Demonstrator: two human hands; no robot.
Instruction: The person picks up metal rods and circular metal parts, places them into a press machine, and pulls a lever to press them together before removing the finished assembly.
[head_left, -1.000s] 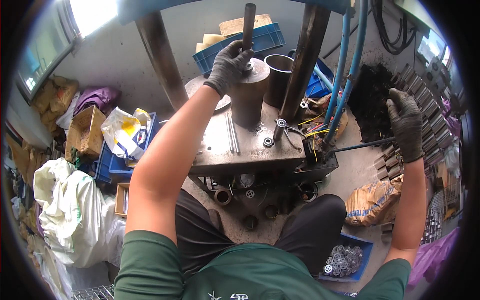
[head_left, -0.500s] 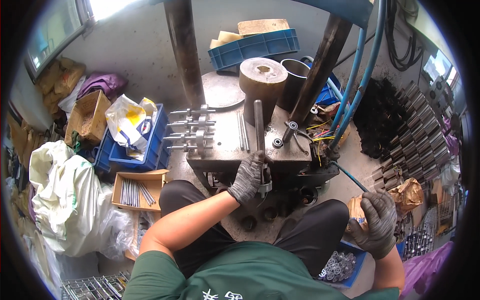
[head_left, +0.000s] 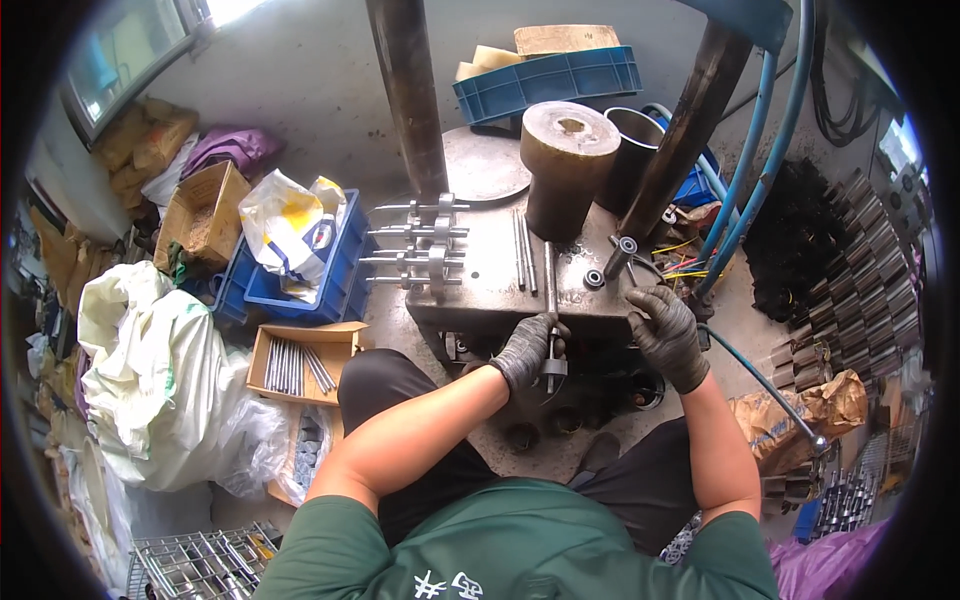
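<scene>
My left hand, in a grey knit glove, is closed around a metal shaft at the front edge of the steel bench. A metal disc sits on the shaft just below the fist. My right hand, in a darker grey glove, is raised over the bench's right front corner with bent fingers apart; nothing shows in it. Just beyond its fingertips are a small ring bearing and a short cylinder with a bearing at its end. Two thin rods lie left of the shaft.
Several shafts with discs line the bench's left edge. A thick round block and dark posts stand behind. To the left are a blue crate and a carton of rods. A blue hose runs at the right.
My right hand has swung from the far lower right up to the bench, its fingers now more bent. My left hand keeps its grip; the shaft's upper end now looks thinner and lower. The view has shifted.
</scene>
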